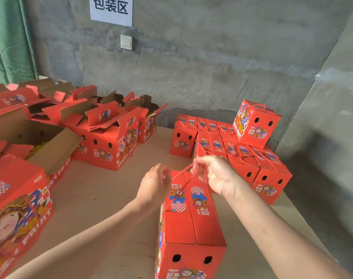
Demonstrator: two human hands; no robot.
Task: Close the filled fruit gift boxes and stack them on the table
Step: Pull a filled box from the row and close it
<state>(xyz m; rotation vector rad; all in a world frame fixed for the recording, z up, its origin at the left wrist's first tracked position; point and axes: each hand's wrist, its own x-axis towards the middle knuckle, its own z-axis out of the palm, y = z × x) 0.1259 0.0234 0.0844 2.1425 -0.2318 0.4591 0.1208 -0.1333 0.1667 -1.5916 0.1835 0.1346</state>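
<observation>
**A:** Risks on this one?

**B:** Closed box (191, 214) sits at the near edge of the surface (103, 188), flaps down. Main risk, my read: if I lift, it hangs off the red cord (182, 172) alone. If the cord slips its anchor or the flaps pop, the fruit weight does the rest. An off-centre pull would also tip it.

**A:** Grip?

**B:** My right-hand fingers (199, 164) are curled round the cord loop, above the box's far end, clear of the cardboard. My left-hand fingers (161, 172) are at the lid's far left corner, by the cord. They're blurred, so I can't tell if they pinch it.

**A:** Clearance?

**B:** Closed stack (242, 158) is in the far right corner, near my right hand. Swinging in could knock the lone top box (256, 123). Open boxes (111, 137) are on the left, well apart.
</observation>
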